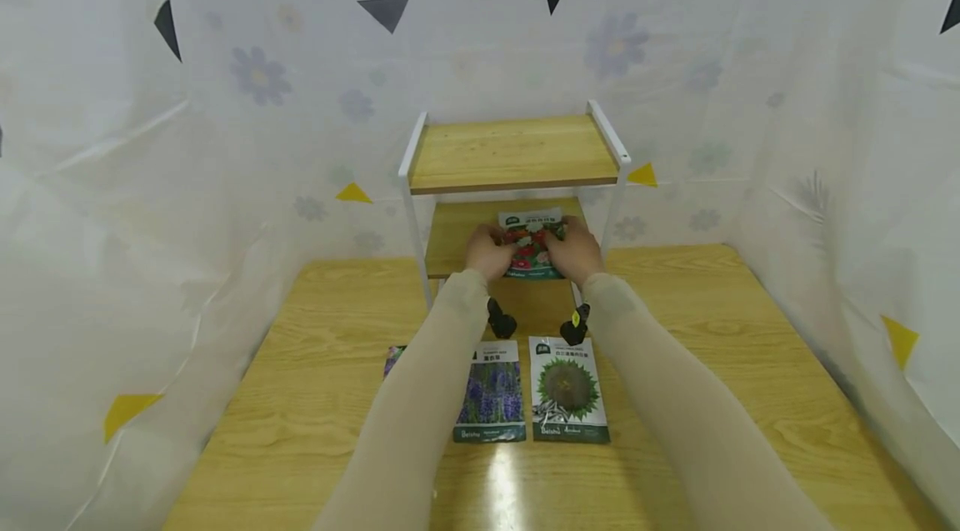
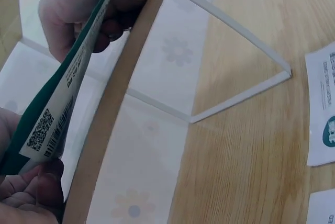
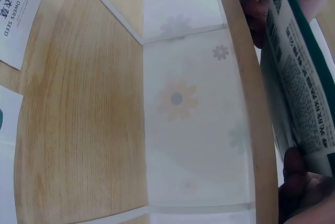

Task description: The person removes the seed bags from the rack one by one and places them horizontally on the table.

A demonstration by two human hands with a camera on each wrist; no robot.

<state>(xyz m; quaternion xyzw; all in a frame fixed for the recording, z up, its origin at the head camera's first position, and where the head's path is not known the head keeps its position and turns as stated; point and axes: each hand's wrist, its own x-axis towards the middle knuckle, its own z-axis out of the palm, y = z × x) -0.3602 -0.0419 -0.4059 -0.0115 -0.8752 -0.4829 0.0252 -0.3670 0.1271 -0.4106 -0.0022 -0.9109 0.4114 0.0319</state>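
Both hands are at the middle level of a small shelf rack. My left hand (image 1: 487, 252) pinches the left edge of a seed packet (image 1: 531, 252) printed with red and white flowers. On the packet's opposite edge, my right hand (image 1: 576, 252) pinches it in the same way. The packet leans back over the front of the middle shelf board (image 1: 457, 231), its picture towards me. Both wrist views show the back of this seed packet (image 2: 65, 85) with printed text and a barcode, beside the board's front edge (image 3: 248, 93).
On the table (image 1: 315, 381) in front of the rack lie a purple-flower packet (image 1: 491, 393), a packet with a large round flower head (image 1: 568, 389) and a third packet (image 1: 393, 358), mostly behind the left sleeve. The rack's top board (image 1: 513, 152) spans above the hands, between white side frames.
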